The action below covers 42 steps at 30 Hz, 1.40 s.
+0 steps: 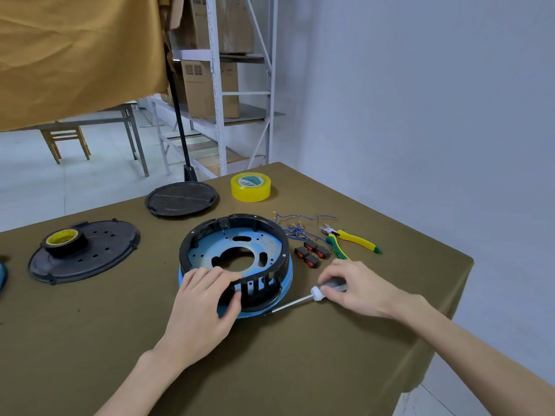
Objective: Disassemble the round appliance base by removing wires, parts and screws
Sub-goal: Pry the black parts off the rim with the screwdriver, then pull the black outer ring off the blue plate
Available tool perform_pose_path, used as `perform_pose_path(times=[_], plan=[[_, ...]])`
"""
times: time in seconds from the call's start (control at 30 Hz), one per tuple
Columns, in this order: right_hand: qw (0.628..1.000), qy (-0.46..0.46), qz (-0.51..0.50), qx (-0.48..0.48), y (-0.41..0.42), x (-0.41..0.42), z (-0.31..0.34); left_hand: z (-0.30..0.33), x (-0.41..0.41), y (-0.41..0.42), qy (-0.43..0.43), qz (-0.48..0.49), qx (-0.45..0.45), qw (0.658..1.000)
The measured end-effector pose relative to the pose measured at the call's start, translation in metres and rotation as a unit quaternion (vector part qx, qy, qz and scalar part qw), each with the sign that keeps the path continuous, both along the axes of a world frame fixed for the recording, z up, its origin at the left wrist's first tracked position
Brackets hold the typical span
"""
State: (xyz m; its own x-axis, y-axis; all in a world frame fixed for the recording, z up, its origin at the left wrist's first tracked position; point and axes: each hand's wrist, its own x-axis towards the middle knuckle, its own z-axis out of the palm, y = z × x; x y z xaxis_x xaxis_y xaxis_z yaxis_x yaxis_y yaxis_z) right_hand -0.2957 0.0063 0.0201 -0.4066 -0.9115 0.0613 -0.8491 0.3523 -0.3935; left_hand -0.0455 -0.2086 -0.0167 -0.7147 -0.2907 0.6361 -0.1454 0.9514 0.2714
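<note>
The round appliance base (237,235), a black slotted ring over a blue metal plate, lies mid-table. My left hand (204,301) grips its near rim, fingers curled over the top and thumb on the slotted wall. My right hand (357,286) holds a screwdriver (315,295) by its clear handle; the shaft lies low and points left, its tip at the base's lower edge. Loose blue wires (297,226) and small black-and-red parts (312,253) lie to the right of the base.
Green-and-yellow pliers (351,238) lie by the wires. A yellow tape roll (250,186) and a round black cover (181,199) sit at the back. At the left, a black oval cover (99,250) carries a black tape roll (64,240). The table edge (468,265) is close on the right.
</note>
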Motion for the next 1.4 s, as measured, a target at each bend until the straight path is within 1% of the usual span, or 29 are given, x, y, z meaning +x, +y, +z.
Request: perform_pose_path(times=[0.1, 0.17, 0.3, 0.4, 0.53, 0.63, 0.67, 0.7, 0.73, 0.8, 0.83, 0.87, 0.9, 0.93, 1.0, 1.03, 1.17, 1.23, 1.3, 1.33, 1.4], plan=[[0.999, 0.030, 0.020, 0.032, 0.017, 0.000, 0.000, 0.003, 0.004, 0.003, -0.016, 0.006, -0.010, 1.000], [0.997, 0.053, 0.017, 0.045, 0.028, -0.001, -0.002, 0.002, 0.009, 0.003, -0.018, 0.015, -0.010, 1.000], [0.995, 0.086, -0.045, 0.020, 0.030, 0.002, -0.009, 0.002, 0.024, -0.003, -0.009, 0.048, 0.007, 0.999], [0.991, 0.100, -0.091, -0.005, 0.013, 0.009, -0.012, 0.004, 0.028, -0.002, -0.009, 0.058, 0.025, 0.998], [0.984, 0.117, -0.132, -0.011, -0.026, 0.021, -0.016, 0.006, 0.026, 0.004, 0.002, 0.067, 0.043, 0.997], [0.968, 0.189, -0.161, 0.018, -0.045, 0.029, -0.014, 0.008, 0.025, 0.009, 0.006, 0.072, 0.055, 0.996], [0.963, 0.213, -0.168, 0.005, -0.048, 0.032, -0.013, 0.008, 0.027, 0.009, 0.005, 0.066, 0.059, 0.996], [0.962, 0.217, -0.161, -0.034, -0.051, 0.034, -0.013, 0.008, 0.028, 0.010, 0.007, 0.056, 0.067, 0.996], [0.966, 0.194, -0.143, -0.093, -0.054, 0.038, -0.010, 0.007, 0.030, 0.009, 0.018, 0.045, 0.081, 0.995], [0.971, 0.082, -0.109, -0.198, -0.068, 0.047, -0.001, 0.009, 0.031, 0.004, 0.064, 0.043, 0.131, 0.988], [0.972, 0.012, -0.103, -0.212, -0.080, 0.051, 0.007, 0.010, 0.030, 0.000, 0.092, 0.063, 0.154, 0.982], [0.973, -0.056, -0.101, -0.199, -0.094, 0.055, 0.014, 0.012, 0.029, -0.005, 0.110, 0.101, 0.172, 0.974], [0.974, -0.113, -0.097, -0.170, -0.107, 0.057, 0.020, 0.013, 0.028, -0.010, 0.110, 0.143, 0.191, 0.965], [0.975, -0.146, -0.093, -0.136, -0.120, 0.060, 0.023, 0.014, 0.027, -0.015, 0.091, 0.173, 0.217, 0.957], [0.981, -0.153, -0.079, -0.091, -0.134, 0.067, 0.019, 0.012, 0.028, -0.021, 0.047, 0.170, 0.248, 0.953], [0.982, -0.149, -0.075, -0.087, -0.135, 0.069, 0.013, 0.010, 0.030, -0.021, 0.035, 0.156, 0.240, 0.957], [0.978, -0.153, -0.072, -0.123, -0.111, 0.066, -0.005, 0.008, 0.037, -0.013, 0.014, 0.105, 0.169, 0.980], [0.975, -0.176, -0.060, -0.124, -0.097, 0.056, -0.007, 0.012, 0.040, -0.011, 0.027, 0.073, 0.186, 0.979], [0.971, -0.206, -0.040, -0.113, -0.086, 0.048, -0.006, 0.016, 0.044, -0.014, 0.042, 0.065, 0.220, 0.972], [0.971, -0.214, -0.027, -0.104, -0.084, 0.046, -0.005, 0.018, 0.046, -0.016, 0.040, 0.061, 0.235, 0.969], [0.971, -0.221, -0.001, -0.087, -0.082, 0.042, -0.001, 0.020, 0.049, -0.019, 0.013, 0.046, 0.233, 0.971]])
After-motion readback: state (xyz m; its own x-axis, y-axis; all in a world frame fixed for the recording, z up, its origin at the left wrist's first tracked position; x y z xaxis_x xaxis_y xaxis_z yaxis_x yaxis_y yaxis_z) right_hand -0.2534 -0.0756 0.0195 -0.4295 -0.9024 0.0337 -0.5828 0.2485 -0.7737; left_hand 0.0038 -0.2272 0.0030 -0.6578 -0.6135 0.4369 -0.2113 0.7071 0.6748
